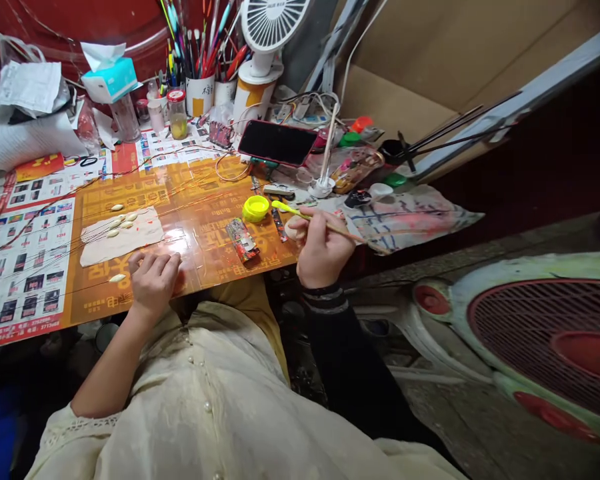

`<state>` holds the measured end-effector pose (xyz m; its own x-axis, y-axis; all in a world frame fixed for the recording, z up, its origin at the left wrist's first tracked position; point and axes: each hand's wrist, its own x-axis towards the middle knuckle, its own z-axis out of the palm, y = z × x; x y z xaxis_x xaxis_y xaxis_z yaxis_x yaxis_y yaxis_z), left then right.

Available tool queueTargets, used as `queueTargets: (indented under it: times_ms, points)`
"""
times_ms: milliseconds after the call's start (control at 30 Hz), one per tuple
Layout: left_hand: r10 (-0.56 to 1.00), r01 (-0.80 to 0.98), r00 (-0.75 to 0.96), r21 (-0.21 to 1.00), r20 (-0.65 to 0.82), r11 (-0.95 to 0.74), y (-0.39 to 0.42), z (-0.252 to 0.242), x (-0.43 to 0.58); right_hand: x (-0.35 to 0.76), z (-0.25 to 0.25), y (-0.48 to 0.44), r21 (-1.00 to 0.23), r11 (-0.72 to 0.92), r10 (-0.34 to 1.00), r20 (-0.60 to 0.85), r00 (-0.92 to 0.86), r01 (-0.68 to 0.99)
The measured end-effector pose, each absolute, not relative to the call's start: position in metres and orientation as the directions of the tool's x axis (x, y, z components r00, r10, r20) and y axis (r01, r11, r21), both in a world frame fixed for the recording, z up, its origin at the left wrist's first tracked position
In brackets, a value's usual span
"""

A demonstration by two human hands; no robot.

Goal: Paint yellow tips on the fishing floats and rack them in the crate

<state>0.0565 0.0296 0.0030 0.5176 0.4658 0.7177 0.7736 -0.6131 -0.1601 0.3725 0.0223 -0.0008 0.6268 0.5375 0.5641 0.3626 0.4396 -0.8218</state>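
Note:
My right hand (325, 250) grips a paintbrush (337, 230) whose tip is coated in bright yellow paint. Just left of that tip stands a small open jar of yellow paint (255, 209). A pale round object (294, 229) shows beneath the right fingers; I cannot tell whether they hold it. My left hand (154, 277) lies on the front edge of the brown board (205, 247), fingers slightly bent over its surface. Beside the left fingers is one pale oval piece (117, 278) on a thin wire. More such pieces (123, 223) rest on a pinkish cloth (97, 250).
A small patterned box (243, 240) lies near the jar. Behind are a phone (279, 142), brush holders (200, 93), a small white fan (275, 23) and a tissue pack (111, 79). Paint-stained cloth (420, 217) covers the right edge. A large floor fan (555, 333) stands at right.

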Motion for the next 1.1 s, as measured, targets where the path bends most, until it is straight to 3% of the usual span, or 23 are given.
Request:
queueTargets:
  times_ms: [100,200,367,567,833,1100]
  points:
    - [0.477,0.776,0.511,-0.144,0.715,-0.614,0.029,0.001,0.055,0.340,-0.009,-0.007,-0.743,0.504,0.448,0.661,0.602,0.441]
    - [0.488,0.783,0.503,-0.138,0.713,-0.606,0.029,0.001,0.056,0.309,-0.026,-0.032,-0.614,0.589,0.484,0.788,0.380,0.525]
    - [0.501,0.786,0.501,-0.129,0.705,-0.605,0.028,0.004,0.056,0.279,-0.060,-0.045,-0.374,0.719,0.407,0.910,0.082,0.586]
    - [0.535,0.782,0.488,-0.074,0.690,-0.618,0.028,0.005,0.056,0.269,-0.085,-0.042,-0.377,0.642,0.462,0.885,0.055,0.668]
    - [0.469,0.781,0.522,-0.178,0.712,-0.599,0.029,0.006,0.056,0.264,-0.082,-0.042,-0.383,0.612,0.481,0.875,0.058,0.692]
    - [0.507,0.775,0.503,-0.107,0.700,-0.622,0.029,0.004,0.054,0.262,-0.082,-0.042,-0.413,0.591,0.511,0.856,0.075,0.693]
